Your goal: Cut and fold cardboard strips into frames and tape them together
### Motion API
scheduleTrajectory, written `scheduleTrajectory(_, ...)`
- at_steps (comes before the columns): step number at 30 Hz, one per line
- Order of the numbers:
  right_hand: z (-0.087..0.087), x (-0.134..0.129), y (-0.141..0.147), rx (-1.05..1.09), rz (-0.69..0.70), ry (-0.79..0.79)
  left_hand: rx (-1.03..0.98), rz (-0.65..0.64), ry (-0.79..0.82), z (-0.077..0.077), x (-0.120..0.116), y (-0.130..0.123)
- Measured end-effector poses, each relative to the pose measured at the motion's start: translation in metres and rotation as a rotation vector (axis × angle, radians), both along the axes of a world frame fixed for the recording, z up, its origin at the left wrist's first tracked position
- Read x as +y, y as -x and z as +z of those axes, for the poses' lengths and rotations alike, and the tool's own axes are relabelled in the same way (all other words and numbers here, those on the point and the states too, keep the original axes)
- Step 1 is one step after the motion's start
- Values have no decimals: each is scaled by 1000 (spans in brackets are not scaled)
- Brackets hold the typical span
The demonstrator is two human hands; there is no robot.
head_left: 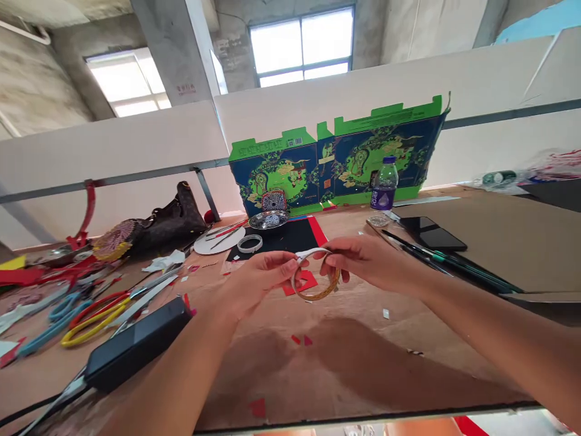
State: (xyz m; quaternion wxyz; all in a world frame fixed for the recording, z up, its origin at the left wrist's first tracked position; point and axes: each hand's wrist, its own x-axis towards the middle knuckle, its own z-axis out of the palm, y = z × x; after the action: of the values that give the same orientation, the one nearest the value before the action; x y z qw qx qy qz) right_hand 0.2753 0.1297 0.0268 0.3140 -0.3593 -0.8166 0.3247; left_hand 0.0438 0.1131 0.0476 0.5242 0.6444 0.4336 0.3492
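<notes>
Pinching a gold-patterned ring [318, 295] up off the table [276, 378], the person works with fingertips alone. The left hand [261, 284] is closed on the ring's upper left, and the right hand [358, 260] is closed on its upper right, beside a white strip [312, 252] that wraps the rim. That closed pinch seems meant to keep the strip pressed tight while leaving the ring's curve in view. A red scrap [303, 283] lies just below the ring. Beyond the ring sit a white band [249, 243] on a black sheet [276, 239], placed near the work, and a metal dish [269, 220]. Left of the ring, scissors [97, 318] lie ready beside a power bank [138, 345]; right of it rests a phone [431, 233].
</notes>
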Motion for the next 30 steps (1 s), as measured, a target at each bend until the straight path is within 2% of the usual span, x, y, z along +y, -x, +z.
scheduleTrajectory(2, -2, 1, 3, 121, 39, 121, -56, 8, 27, -3, 1, 1)
scheduleTrajectory(5, -14, 1, 4, 313, 46, 273, -92, 29, 41, -6, 0, 2)
scheduleTrajectory(10, -32, -2, 3, 465, 23, 380, -3, 75, -61, -9, -2, -3)
scheduleTrajectory(14, -33, -6, 2, 409, 1, 297, 211, 239, -223, -11, -4, -9)
scheduleTrajectory(16, -31, -9, 1, 332, -27, 225, 296, 279, -262, -12, -5, -10)
scheduleTrajectory(20, -29, -12, 1, 182, -59, 94, 420, 308, -312, -14, -5, -11)
scheduleTrajectory(24, -31, -10, 0, 106, -86, 28, 541, 296, -379, -16, -3, -10)
scheduleTrajectory(27, -33, -8, -1, 101, -125, 12, 525, 280, -432, -15, 2, -6)
scheduleTrajectory(30, -32, -9, -2, 108, -143, 33, 572, 308, -406, -15, 10, 3)
